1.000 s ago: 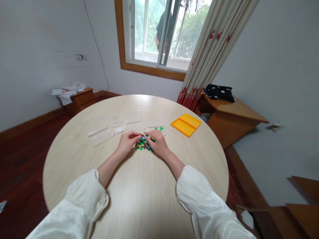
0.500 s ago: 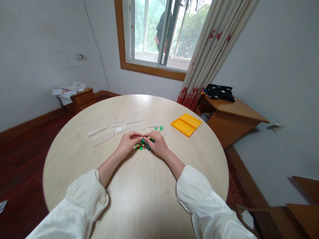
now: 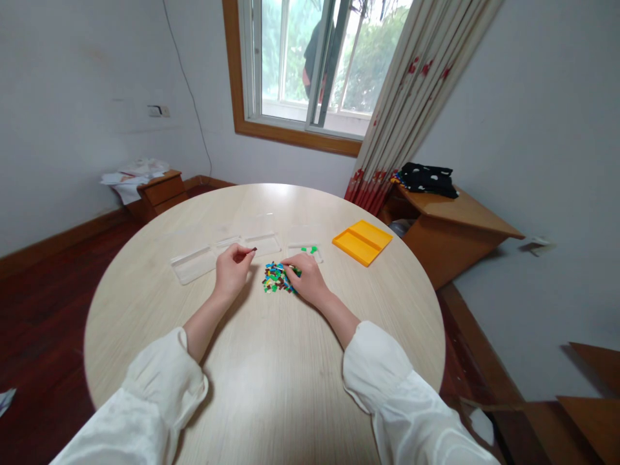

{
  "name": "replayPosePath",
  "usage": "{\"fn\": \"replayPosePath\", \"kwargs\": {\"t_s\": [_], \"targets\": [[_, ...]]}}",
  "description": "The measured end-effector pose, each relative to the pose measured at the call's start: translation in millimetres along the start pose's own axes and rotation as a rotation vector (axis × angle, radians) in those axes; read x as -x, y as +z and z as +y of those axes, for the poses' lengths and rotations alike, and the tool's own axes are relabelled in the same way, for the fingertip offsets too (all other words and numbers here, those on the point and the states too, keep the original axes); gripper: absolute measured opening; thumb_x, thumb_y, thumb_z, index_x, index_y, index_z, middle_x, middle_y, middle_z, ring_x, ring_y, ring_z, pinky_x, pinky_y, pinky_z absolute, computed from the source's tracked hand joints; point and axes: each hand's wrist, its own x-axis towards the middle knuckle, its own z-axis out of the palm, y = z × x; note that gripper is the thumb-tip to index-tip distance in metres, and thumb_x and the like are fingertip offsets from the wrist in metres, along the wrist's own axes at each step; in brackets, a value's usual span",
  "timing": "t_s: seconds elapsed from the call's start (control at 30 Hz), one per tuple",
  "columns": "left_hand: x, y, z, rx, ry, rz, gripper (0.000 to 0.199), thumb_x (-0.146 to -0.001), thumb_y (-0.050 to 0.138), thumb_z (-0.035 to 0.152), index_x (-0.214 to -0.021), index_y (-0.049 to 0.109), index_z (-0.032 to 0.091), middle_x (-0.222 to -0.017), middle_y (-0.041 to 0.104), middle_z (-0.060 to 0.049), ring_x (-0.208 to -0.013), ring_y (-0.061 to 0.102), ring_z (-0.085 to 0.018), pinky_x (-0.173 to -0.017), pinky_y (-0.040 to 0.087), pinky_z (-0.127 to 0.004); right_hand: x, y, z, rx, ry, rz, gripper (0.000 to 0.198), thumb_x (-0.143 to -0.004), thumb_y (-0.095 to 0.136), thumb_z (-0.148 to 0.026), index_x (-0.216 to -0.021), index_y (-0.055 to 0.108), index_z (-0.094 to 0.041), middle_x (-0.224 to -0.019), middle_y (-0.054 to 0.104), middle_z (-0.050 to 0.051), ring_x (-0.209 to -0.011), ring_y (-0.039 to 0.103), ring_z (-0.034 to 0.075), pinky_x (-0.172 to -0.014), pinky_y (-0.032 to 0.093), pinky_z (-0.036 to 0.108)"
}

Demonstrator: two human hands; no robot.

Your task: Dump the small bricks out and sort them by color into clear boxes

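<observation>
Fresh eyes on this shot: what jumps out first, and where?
Probably the bright orange tray on the right of the round table. Next, the multicoloured pile of small pieces near the table's middle, partly covered by the right hand. Then the left hand, left of the pile, pinching a small dark piece.

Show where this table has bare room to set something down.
Bare tabletop: between the two sleeves, and between the yellow tray and the right sleeve. Crowded: the middle, where the left hand, right hand, clear trays and colourful pile sit close.
</observation>
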Motion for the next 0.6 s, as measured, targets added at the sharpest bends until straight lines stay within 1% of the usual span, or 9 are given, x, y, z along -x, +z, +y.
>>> {"fn": "replayPosePath", "kwargs": {"t_s": [0.07,0.17,0.27,0.37,0.47,0.6], "targets": [[-2.0,-2.9,-0.7,-0.051,0.028,0.036,0.011,-0.066,0.063,0.028,-0.064,0.062,0.017,-0.065,0.065,-0.002,-0.064,0.058,-0.015,-0.063,0.044,-0.026,0.2,0.0,-0.6,0.025,0.002,-0.05,0.016,-0.083,0.057,-0.013,-0.088,0.07,-0.02,-0.088,0.072,0.006,-0.089,0.061,0.02,-0.084,0.039,0.037],[-1.4,-2.8,-3.0,-0.081,0.048,0.029,0.011,-0.069,0.061,0.028,-0.068,0.064,0.017,-0.068,0.066,-0.002,-0.064,0.058,-0.015,-0.063,0.044,-0.026,0.4,-1.2,-3.8,0.048,-0.015,-0.119,0.017,-0.083,0.057,-0.013,-0.09,0.071,-0.021,-0.095,0.072,0.005,-0.096,0.059,0.02,-0.09,0.034,0.039],[-0.3,-1.0,-5.9,-0.074,0.055,0.011,0.012,-0.07,0.06,0.028,-0.071,0.064,0.017,-0.07,0.066,-0.003,-0.066,0.059,-0.016,-0.066,0.045,-0.027,0.6,-2.5,-7.6,0.064,-0.029,-0.191,0.016,-0.085,0.059,-0.015,-0.092,0.071,-0.022,-0.101,0.071,0.005,-0.102,0.058,0.02,-0.092,0.028,0.041],[-1.0,-0.9,-6.2,-0.036,0.048,0.026,0.01,-0.069,0.059,0.026,-0.071,0.062,0.017,-0.072,0.066,-0.003,-0.069,0.061,-0.016,-0.068,0.046,-0.027,0.6,-2.9,-9.6,0.075,-0.016,-0.25,0.016,-0.087,0.058,-0.017,-0.094,0.071,-0.022,-0.103,0.071,0.006,-0.103,0.057,0.02,-0.092,0.027,0.042],[-2.5,-2.0,-4.3,0.002,0.037,0.055,0.007,-0.068,0.059,0.024,-0.07,0.06,0.017,-0.072,0.066,-0.003,-0.07,0.061,-0.016,-0.067,0.047,-0.026,0.4,-2.3,-9.2,0.08,0.0,-0.264,0.016,-0.088,0.057,-0.017,-0.093,0.071,-0.02,-0.103,0.071,0.006,-0.102,0.058,0.019,-0.091,0.026,0.041],[-3.2,-2.6,-3.3,0.012,-0.009,0.085,0.009,-0.067,0.059,0.024,-0.071,0.063,0.016,-0.076,0.068,-0.005,-0.073,0.062,-0.016,-0.071,0.048,-0.028,0.5,-1.2,-7.3,0.082,-0.005,-0.245,0.016,-0.089,0.054,-0.016,-0.089,0.07,-0.019,-0.099,0.072,0.007,-0.098,0.059,0.019,-0.089,0.027,0.04]]}}
